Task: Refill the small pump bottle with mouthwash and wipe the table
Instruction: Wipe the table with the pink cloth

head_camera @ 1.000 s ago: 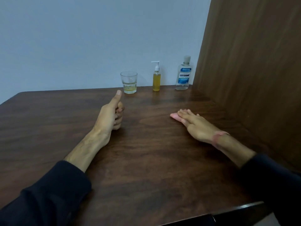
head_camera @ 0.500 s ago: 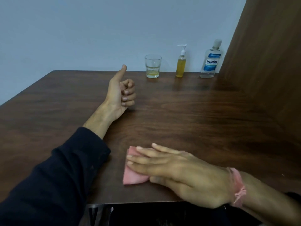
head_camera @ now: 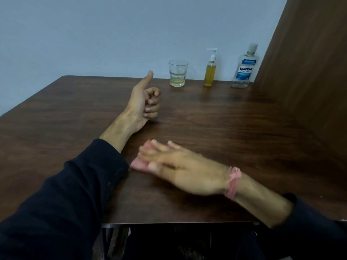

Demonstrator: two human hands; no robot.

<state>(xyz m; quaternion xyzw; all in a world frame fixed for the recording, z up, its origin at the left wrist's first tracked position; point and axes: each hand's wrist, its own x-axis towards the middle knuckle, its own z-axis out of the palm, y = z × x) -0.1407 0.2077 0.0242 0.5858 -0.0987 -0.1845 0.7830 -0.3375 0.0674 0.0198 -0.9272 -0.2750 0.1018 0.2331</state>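
Note:
My right hand [head_camera: 180,166] lies flat with straight fingers on a pink cloth [head_camera: 138,164] near the front of the dark wooden table [head_camera: 234,124]; the hand is blurred and covers most of the cloth. My left hand [head_camera: 145,102] rests on its edge at mid-table, fingers curled into a fist holding nothing, thumb up. At the back stand a small pump bottle [head_camera: 210,71] of yellow liquid and, to its right, a clear Listerine mouthwash bottle [head_camera: 244,68] that looks nearly empty.
A drinking glass [head_camera: 178,73] with a little yellowish liquid stands left of the pump bottle. A wooden panel [head_camera: 309,62] walls off the table's right side. The front table edge [head_camera: 178,222] is close below my right wrist.
My right hand slid the pink cloth from the right middle of the table toward the front, then slightly away and left. The view shifted. My left fist stayed put.

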